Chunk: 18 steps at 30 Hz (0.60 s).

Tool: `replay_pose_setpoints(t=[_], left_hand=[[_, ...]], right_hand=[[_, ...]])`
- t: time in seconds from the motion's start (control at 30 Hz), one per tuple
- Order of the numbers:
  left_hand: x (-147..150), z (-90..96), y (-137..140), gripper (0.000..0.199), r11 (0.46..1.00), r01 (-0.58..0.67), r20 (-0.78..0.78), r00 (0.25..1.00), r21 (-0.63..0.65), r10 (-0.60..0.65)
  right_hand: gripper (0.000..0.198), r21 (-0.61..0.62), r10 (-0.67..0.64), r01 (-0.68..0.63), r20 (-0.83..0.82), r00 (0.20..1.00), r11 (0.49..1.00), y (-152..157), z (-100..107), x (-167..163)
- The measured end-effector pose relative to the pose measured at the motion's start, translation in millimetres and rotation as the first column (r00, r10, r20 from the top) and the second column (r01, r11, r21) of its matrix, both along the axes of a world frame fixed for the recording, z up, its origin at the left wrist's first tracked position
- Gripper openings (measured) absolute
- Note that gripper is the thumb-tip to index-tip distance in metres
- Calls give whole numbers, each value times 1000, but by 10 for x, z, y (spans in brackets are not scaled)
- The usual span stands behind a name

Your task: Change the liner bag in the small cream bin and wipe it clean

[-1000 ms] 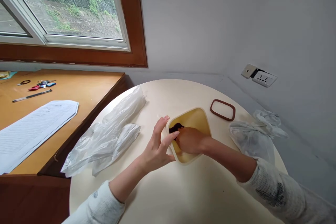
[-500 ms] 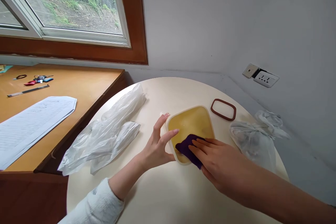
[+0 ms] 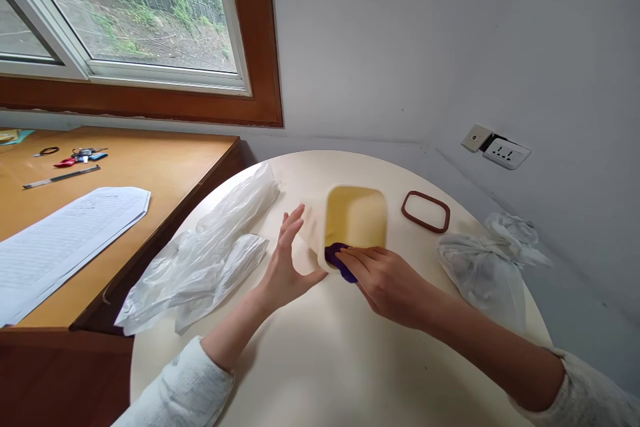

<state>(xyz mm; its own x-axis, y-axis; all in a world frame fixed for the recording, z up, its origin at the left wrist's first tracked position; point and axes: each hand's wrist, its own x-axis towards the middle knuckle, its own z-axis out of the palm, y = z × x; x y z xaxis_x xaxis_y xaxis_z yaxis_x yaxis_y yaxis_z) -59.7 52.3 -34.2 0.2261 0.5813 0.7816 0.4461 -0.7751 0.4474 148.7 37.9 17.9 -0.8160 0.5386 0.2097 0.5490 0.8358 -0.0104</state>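
A yellow-lined plastic container with a pale rim rests on the round table. My right hand pinches a dark purple cloth against the container's near left corner, part of the cloth lying over the rim. On the container's left side is my left hand, fingers spread and raised. Its thumb tip is close to the near left corner; whether it touches cannot be made out. A brown ring-shaped rubber band or gasket lies flat to the right of the container.
Crumpled white plastic bags cover the table's left part. A knotted translucent bag sits at the right edge. On the wooden desk to the left are papers, a pen and keys. A wall socket is at right.
The container has turned and shifted up and slightly left. My left hand's fingers have come away from its rim and spread. My right hand has moved left with the purple cloth, which looks more bunched.
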Motion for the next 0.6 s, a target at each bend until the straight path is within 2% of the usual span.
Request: replay_pose_setpoints(t=[0.13, 0.27, 0.33, 0.43, 0.6], left_hand=[[79, -17, -47, 96, 992, -91, -64, 994, -92, 85], [154, -101, -37, 105, 980, -179, -139, 976, -90, 166], [164, -158, -2, 105, 976, -212, -112, 972, -49, 206], [155, -227, 55, 94, 970, -244, -23, 969, 13, 244], [121, -266, 94, 75, 974, -221, 63, 974, 48, 218]], right_hand=[[40, -50, -155, 150, -121, 980, 987, 18, 8, -158], [32, -135, -256, 231, -224, 940, 964, -10, 51, -378], [26, -187, -275, 232, -252, 928, 955, -38, 59, -485], [29, -249, -287, 211, -324, 902, 945, -82, 33, -616], [40, -252, -252, 144, -477, 842, 957, -160, -48, -675]])
